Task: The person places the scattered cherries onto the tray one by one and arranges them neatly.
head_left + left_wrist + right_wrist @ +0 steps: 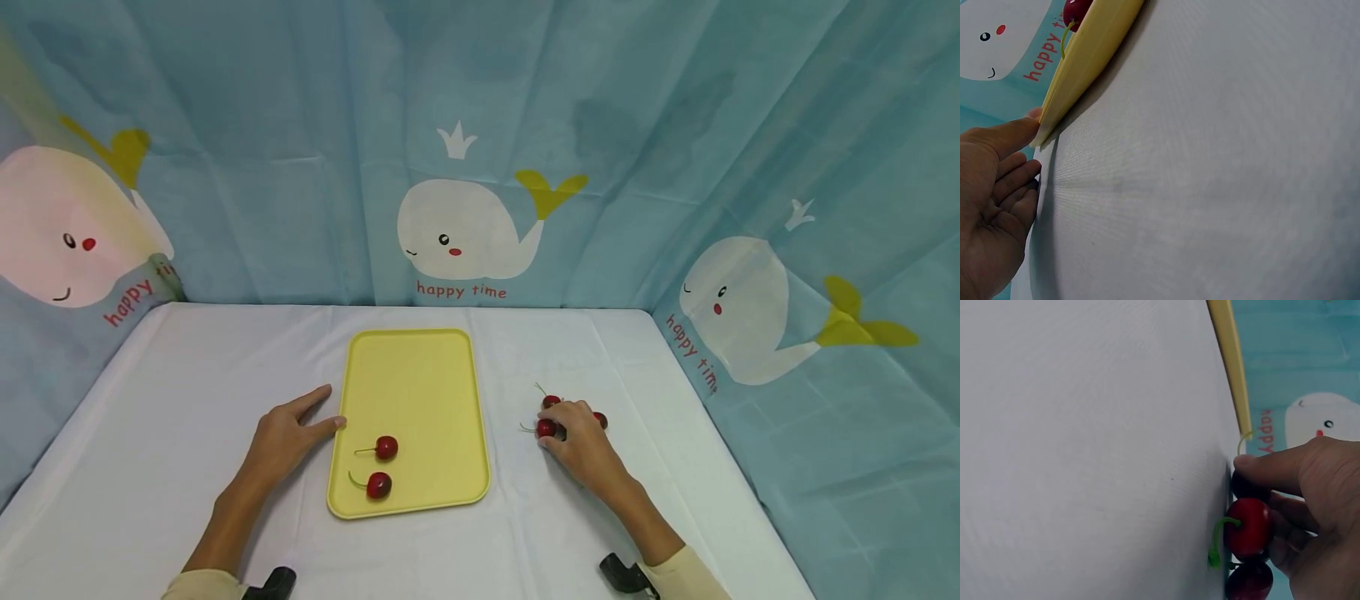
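Note:
My left hand (283, 440) is at the left edge of a yellow tray (412, 375), thumb tip against the rim, fingers relaxed. In the left wrist view that thumb (1013, 136) meets the tray's edge. Two dark red cherries with stems, an upper cherry (386, 447) and a lower cherry (378, 485), lie on the tray. Right of the tray, my right hand (583, 446) pinches a cherry (546, 428) between thumb and fingers, low over the cloth. Another cherry (551, 402) lies just behind it, and one more cherry (600, 419) shows beyond the knuckles.
A white cloth (225, 367) covers the table. At its back and right hangs a blue curtain (300, 225) printed with whales. Black straps or mounts sit at both wrists, such as the right wrist mount (624, 575).

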`<state>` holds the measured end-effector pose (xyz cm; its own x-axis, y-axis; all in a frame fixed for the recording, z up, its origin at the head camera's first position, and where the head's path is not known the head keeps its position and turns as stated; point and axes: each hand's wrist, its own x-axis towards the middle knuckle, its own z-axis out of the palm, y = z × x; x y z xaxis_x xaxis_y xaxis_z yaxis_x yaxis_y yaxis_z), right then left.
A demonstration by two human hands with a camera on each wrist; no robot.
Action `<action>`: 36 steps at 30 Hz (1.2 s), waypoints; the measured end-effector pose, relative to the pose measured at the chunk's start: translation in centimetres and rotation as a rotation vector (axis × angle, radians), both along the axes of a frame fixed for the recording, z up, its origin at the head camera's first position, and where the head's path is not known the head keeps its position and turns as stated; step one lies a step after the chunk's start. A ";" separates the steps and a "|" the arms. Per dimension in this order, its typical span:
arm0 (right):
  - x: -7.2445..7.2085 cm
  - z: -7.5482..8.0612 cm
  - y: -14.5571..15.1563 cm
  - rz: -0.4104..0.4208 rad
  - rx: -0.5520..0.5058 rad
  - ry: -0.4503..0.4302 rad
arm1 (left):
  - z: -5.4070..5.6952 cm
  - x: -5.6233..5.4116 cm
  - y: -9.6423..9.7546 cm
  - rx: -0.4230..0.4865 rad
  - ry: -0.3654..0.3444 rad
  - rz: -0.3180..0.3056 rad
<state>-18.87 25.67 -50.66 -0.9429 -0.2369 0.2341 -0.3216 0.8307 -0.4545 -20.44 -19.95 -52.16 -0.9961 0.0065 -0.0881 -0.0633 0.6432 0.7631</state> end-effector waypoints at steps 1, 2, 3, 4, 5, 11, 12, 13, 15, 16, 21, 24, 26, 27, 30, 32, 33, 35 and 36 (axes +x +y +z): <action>0.0 0.0 0.0 0.002 0.002 0.008 | 0.0 0.0 0.0 0.000 -0.001 0.000; 0.1 -0.1 -0.1 0.004 0.000 0.015 | 0.0 0.0 0.0 -0.001 0.000 0.001; 0.1 -0.1 -0.1 0.005 -0.002 0.020 | 0.0 0.0 0.0 -0.002 0.000 0.001; 0.2 -0.2 -0.1 0.006 -0.006 0.029 | 0.0 0.0 0.0 -0.003 0.001 0.000; 0.2 -0.2 -0.1 0.004 -0.008 0.032 | 0.1 0.0 0.0 -0.002 0.000 0.000; 0.4 -0.2 -0.5 -0.010 -0.061 0.011 | 0.0 0.1 -0.1 -0.004 0.005 0.000; 0.5 -0.1 -0.5 -0.012 -0.069 0.004 | 0.0 0.1 -0.1 -0.004 0.007 0.000; 0.5 0.0 -0.6 -0.012 -0.078 -0.001 | 0.0 0.1 -0.1 -0.003 0.008 -0.001; 0.5 0.1 -0.6 -0.011 -0.092 -0.011 | 0.0 0.1 -0.1 -0.001 0.010 -0.003; 0.5 0.1 -0.7 -0.014 -0.095 -0.015 | 0.0 0.1 -0.1 0.000 0.010 -0.003; 0.6 0.3 -0.8 -0.014 -0.128 -0.022 | 0.1 0.1 0.0 0.003 0.008 -0.003; 0.5 0.3 -0.9 -0.007 -0.152 -0.008 | 0.1 0.0 0.0 0.004 0.009 -0.005; 0.5 0.4 -1.1 -0.005 -0.167 0.000 | 0.1 0.0 0.0 0.005 0.012 -0.007; 0.5 0.4 -1.1 -0.005 -0.175 0.002 | 0.1 0.0 0.0 0.005 0.013 -0.008; 0.5 0.4 -1.4 -0.007 -0.191 -0.003 | 0.1 0.0 0.0 0.001 0.013 -0.009; 0.5 0.5 -1.5 -0.007 -0.197 -0.007 | 0.1 0.1 -0.1 -0.001 0.010 -0.009; 0.5 0.5 -1.6 -0.005 -0.203 -0.010 | 0.2 0.1 -0.1 -0.001 0.007 -0.010; 0.5 0.5 -1.8 -0.003 -0.212 -0.018 | 0.2 0.1 -0.1 -0.002 0.005 -0.009; 0.5 0.5 -1.9 -0.001 -0.215 -0.019 | 0.2 0.2 -0.1 0.000 0.004 -0.009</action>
<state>-18.37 23.78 -50.14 -0.9477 -0.1828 0.2618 -0.3110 0.7143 -0.6269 -20.28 -20.03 -51.96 -0.9963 0.0150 -0.0844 -0.0550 0.6438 0.7632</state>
